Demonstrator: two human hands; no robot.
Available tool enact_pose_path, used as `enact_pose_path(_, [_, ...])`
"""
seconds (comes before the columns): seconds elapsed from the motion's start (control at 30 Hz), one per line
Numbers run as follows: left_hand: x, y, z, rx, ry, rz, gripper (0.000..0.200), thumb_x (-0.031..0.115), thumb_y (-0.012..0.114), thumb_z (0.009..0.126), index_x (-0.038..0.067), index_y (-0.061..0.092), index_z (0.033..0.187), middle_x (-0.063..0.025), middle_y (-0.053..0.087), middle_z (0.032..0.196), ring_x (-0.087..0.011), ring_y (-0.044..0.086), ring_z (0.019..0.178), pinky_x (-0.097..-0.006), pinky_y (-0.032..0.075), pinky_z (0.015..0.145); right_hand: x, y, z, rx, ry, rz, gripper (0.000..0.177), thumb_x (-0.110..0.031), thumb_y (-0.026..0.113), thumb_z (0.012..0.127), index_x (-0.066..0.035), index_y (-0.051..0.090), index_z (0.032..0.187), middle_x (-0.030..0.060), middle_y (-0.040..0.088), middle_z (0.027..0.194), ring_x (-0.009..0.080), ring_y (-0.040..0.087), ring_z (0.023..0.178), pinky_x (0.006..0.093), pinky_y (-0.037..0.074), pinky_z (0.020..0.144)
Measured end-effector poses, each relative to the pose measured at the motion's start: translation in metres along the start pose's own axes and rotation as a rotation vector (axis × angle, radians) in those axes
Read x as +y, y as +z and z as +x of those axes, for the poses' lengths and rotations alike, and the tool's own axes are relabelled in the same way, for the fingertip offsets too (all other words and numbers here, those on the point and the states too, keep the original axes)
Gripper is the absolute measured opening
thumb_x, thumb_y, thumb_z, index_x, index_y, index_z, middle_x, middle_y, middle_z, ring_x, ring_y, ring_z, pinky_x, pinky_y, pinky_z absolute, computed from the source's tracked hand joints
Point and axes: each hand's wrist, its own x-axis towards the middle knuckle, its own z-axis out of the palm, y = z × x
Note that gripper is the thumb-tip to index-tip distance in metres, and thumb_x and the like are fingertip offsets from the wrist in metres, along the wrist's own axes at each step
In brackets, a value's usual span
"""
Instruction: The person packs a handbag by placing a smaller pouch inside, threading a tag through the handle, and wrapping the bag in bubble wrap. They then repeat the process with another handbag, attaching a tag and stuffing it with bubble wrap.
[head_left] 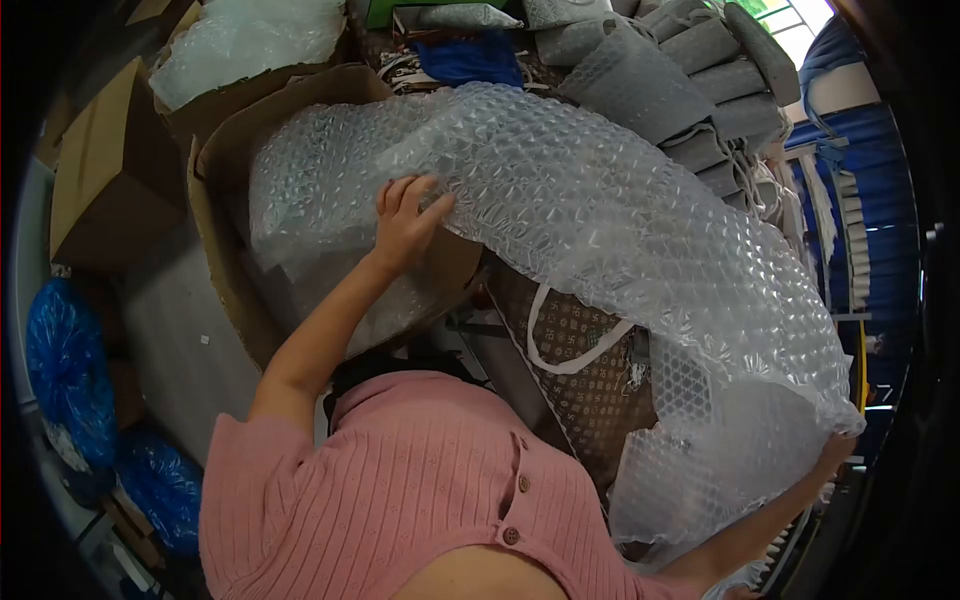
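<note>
A long sheet of clear bubble wrap stretches from a cardboard box on the left across to the far right. My left hand lies on the wrap at the box, its fingers apart and slightly bent. At the right end, my right hand is closed on the gathered edge of the sheet, its fingers partly covered by the plastic. Below the sheet lies a brown patterned cloth with a white strap on it.
Grey wrapped bundles are piled at the back right. Another box with clear plastic stands at the back left, near a closed carton. Blue plastic bags sit at the far left. A blue cloth lies behind the wrap.
</note>
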Motion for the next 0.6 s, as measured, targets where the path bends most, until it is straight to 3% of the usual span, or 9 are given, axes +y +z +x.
enact_pose_path(0.13, [-0.017,-0.004,0.017,-0.02,0.105,0.03,0.018,0.011,0.061,0.065,0.014,0.061,0.082,-0.0027,0.056,0.105,-0.023,0.042,0.108,-0.0405,0.029,0.091,-0.015,0.009,-0.02,-0.007,-0.039,-0.096,0.046,-0.028,0.049,0.086,-0.006,0.04,0.126,0.0186,0.06,0.101,0.0275,0.059,0.089,0.0353,0.044,0.074])
enact_pose_path(0.27, [-0.013,-0.013,0.044,-0.02,0.241,0.033,0.013,0.011,0.061,0.065,0.014,0.059,0.078,-0.0004,0.059,0.097,-0.0201,0.046,0.105,-0.0417,0.029,0.091,-0.051,0.012,-0.05,0.001,-0.066,-0.192,0.051,-0.028,0.049,0.087,-0.01,0.035,0.132,0.0187,0.061,0.097,0.0254,0.061,0.083,0.0345,0.046,0.069])
enact_pose_path(0.33, [-0.008,-0.019,0.061,-0.051,0.356,-0.058,0.011,0.013,0.059,0.067,0.012,0.058,0.078,-0.0013,0.06,0.084,-0.0191,0.055,0.088,-0.0384,0.039,0.081,-0.028,0.018,-0.04,0.005,-0.082,-0.227,0.053,-0.028,0.05,0.087,-0.012,0.032,0.135,0.0188,0.062,0.095,0.0243,0.062,0.08,0.034,0.046,0.067])
enact_pose_path(0.37, [-0.004,-0.022,0.07,-0.051,0.358,-0.055,0.011,0.013,0.059,0.067,0.012,0.058,0.078,-0.0013,0.06,0.084,-0.0191,0.055,0.088,-0.0384,0.039,0.081,-0.05,0.012,-0.054,0.005,-0.081,-0.224,0.053,-0.028,0.05,0.087,-0.012,0.032,0.135,0.0188,0.062,0.095,0.0243,0.062,0.08,0.034,0.046,0.067])
enact_pose_path(0.43, [0.015,-0.023,0.09,-0.237,0.259,-0.298,0.011,0.014,0.058,0.068,0.01,0.056,0.078,-0.0041,0.054,0.073,-0.0197,0.057,0.067,-0.0327,0.045,0.061,-0.125,-0.017,-0.1,0.216,-0.391,-0.126,0.056,-0.027,0.048,0.09,-0.02,0.022,0.14,0.0159,0.064,0.083,0.0195,0.061,0.061,0.0302,0.045,0.054])
enact_pose_path(0.5, [0.047,-0.029,0.12,-0.19,0.347,-0.349,0.011,0.014,0.057,0.068,0.008,0.055,0.078,-0.0046,0.051,0.069,-0.0198,0.055,0.062,-0.0316,0.043,0.053,-0.219,-0.033,-0.167,0.075,-0.391,-0.211,0.052,-0.023,0.044,0.091,-0.011,0.025,0.138,0.0109,0.063,0.074,0.0163,0.057,0.051,0.0281,0.041,0.046])
enact_pose_path(0.53, [0.066,-0.031,0.132,-0.129,0.431,-0.398,0.011,0.014,0.057,0.069,0.007,0.055,0.078,-0.0052,0.047,0.066,-0.0199,0.054,0.056,-0.0305,0.041,0.046,-0.247,-0.027,-0.196,-0.044,-0.635,-0.132,0.053,-0.02,0.045,0.09,-0.005,0.026,0.136,0.0085,0.062,0.07,0.0158,0.055,0.048,0.0281,0.04,0.044])
enact_pose_path(0.6, [0.109,-0.036,0.143,-0.134,0.498,-0.497,0.012,0.014,0.056,0.069,0.007,0.055,0.078,-0.0047,0.047,0.065,-0.0194,0.053,0.055,-0.0304,0.041,0.045,-0.304,-0.005,-0.229,-0.338,-1.065,0.033,0.058,-0.012,0.05,0.081,0.01,0.028,0.13,0.0053,0.059,0.061,0.0141,0.051,0.043,0.0275,0.037,0.04])
